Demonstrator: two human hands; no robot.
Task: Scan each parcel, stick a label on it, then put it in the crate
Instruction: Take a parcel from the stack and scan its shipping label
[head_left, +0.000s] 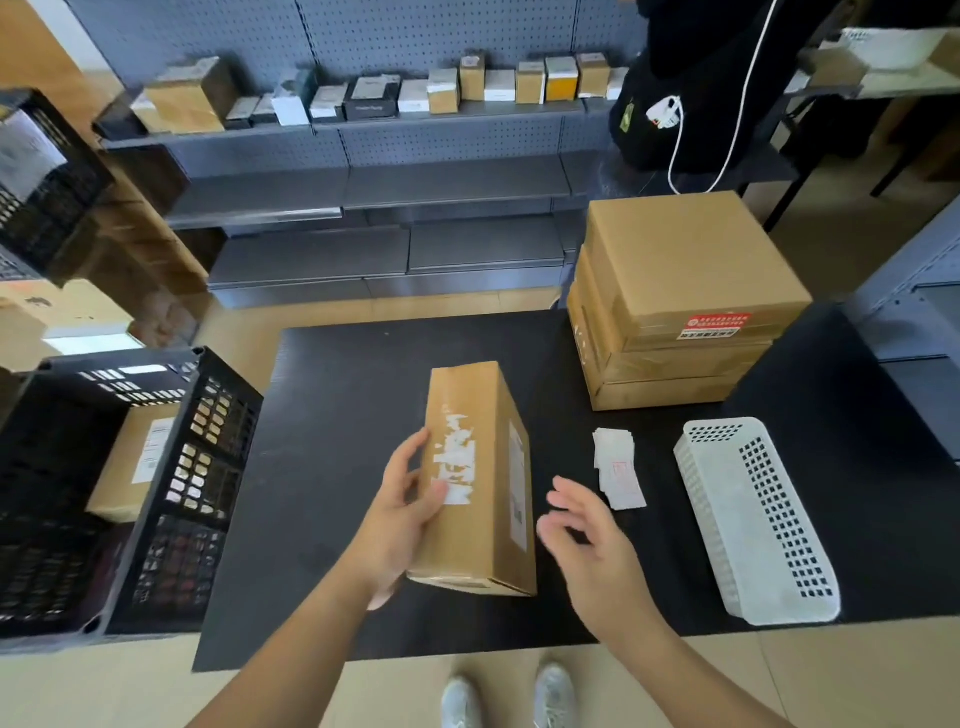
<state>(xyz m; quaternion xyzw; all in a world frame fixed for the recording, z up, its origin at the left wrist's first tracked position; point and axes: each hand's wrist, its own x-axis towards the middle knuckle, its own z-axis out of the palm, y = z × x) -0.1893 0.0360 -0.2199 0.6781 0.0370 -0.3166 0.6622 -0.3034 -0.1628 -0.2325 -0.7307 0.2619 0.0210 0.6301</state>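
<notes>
A brown cardboard parcel stands on its edge over the black table, with torn white label remains on its upper face and a white label on its right face. My left hand grips its left side, thumb on top. My right hand hovers just right of the parcel with spread, relaxed fingers, touching nothing. A small pile of white labels lies on the table to the right. The black crate stands at the left and holds a labelled brown parcel. No scanner is visible.
A stack of flat brown boxes sits at the table's back right. A white perforated basket lies near the right front. Shelves with small boxes line the back wall. A person in black stands behind. Another black crate sits at far left.
</notes>
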